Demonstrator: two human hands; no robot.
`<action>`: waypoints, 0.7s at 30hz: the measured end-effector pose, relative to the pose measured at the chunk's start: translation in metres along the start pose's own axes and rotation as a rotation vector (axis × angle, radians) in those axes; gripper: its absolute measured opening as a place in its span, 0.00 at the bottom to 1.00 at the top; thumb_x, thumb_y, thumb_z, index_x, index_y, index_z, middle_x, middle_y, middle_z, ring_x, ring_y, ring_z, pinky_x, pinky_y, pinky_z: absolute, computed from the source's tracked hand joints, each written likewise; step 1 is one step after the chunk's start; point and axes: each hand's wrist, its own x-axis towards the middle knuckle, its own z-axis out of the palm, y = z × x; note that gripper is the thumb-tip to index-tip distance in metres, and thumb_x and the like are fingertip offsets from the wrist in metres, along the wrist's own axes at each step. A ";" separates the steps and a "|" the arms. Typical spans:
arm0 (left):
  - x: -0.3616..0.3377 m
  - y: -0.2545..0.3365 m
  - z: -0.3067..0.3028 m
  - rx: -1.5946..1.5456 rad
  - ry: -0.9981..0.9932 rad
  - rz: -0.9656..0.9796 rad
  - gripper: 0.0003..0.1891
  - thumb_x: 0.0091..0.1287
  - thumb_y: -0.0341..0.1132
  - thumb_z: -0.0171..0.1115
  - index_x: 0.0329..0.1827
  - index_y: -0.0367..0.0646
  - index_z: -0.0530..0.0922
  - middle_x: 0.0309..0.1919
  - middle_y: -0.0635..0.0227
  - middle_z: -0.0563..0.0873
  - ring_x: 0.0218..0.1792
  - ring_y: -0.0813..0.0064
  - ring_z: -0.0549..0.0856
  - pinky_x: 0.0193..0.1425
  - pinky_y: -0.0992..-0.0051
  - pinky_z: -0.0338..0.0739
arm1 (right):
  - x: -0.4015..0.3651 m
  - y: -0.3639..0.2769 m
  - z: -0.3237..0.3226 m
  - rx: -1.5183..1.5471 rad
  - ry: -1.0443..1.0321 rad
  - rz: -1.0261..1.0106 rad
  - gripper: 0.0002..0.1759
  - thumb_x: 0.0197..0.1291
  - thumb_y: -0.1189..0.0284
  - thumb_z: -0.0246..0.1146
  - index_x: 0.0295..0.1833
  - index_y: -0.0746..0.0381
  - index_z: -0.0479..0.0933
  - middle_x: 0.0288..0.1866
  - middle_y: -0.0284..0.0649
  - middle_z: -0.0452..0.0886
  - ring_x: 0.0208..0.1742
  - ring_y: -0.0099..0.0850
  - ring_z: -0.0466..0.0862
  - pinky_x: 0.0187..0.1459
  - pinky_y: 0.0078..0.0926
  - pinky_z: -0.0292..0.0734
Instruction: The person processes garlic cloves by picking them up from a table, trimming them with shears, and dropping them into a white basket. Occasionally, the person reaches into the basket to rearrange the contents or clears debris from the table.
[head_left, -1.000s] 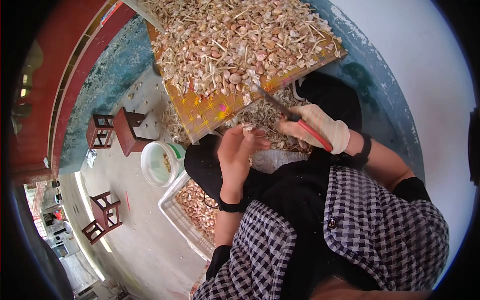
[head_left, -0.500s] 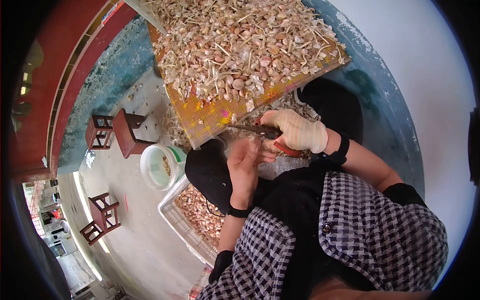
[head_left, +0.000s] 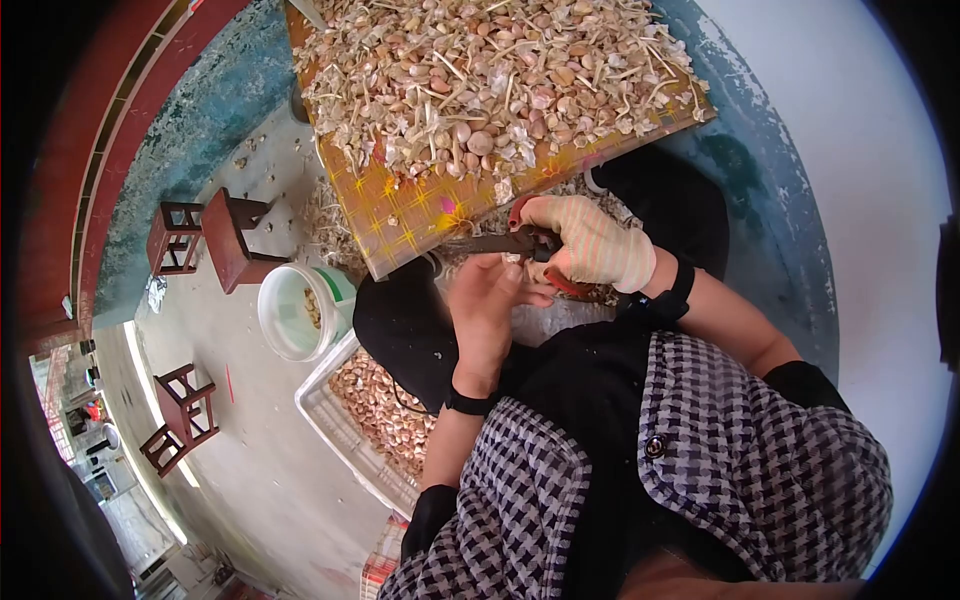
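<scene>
While shears (head_left: 538, 243) show red handles (head_left: 566, 283), garlic piece (head_left: 512, 258) looks whitish.

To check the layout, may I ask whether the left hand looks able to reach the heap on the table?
Probably yes: the left hand is near the uncovered heap, though the shears in the right hand lie partly between.

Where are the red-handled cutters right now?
The cutters are near the head view's middle, in the gloved right hand, beside the left hand's fingertips.
</scene>
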 end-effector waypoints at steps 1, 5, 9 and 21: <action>-0.002 -0.003 0.000 -0.005 0.014 0.025 0.12 0.73 0.28 0.55 0.54 0.30 0.70 0.41 0.53 0.84 0.33 0.64 0.87 0.36 0.70 0.86 | 0.001 0.000 0.001 -0.084 0.016 -0.047 0.25 0.43 0.66 0.75 0.48 0.65 0.79 0.37 0.44 0.82 0.37 0.35 0.82 0.39 0.30 0.77; -0.006 -0.015 0.004 -0.016 0.147 0.116 0.08 0.72 0.26 0.55 0.52 0.37 0.74 0.37 0.59 0.86 0.33 0.68 0.87 0.35 0.70 0.86 | 0.003 0.002 0.008 -0.302 0.092 -0.186 0.28 0.38 0.67 0.75 0.48 0.64 0.79 0.40 0.47 0.82 0.42 0.45 0.83 0.41 0.36 0.79; -0.007 -0.021 -0.010 -0.231 0.132 0.044 0.09 0.74 0.30 0.52 0.54 0.39 0.73 0.45 0.64 0.83 0.43 0.72 0.84 0.44 0.69 0.83 | -0.005 -0.006 0.022 -0.481 0.125 -0.202 0.26 0.36 0.67 0.74 0.46 0.61 0.78 0.43 0.42 0.80 0.47 0.44 0.82 0.46 0.39 0.78; -0.051 0.002 -0.080 -0.402 0.340 -0.123 0.10 0.73 0.35 0.48 0.42 0.39 0.74 0.27 0.68 0.76 0.19 0.76 0.72 0.19 0.81 0.63 | 0.033 -0.020 0.009 -0.431 0.326 -0.040 0.15 0.47 0.67 0.71 0.40 0.61 0.79 0.34 0.46 0.82 0.37 0.47 0.83 0.39 0.39 0.79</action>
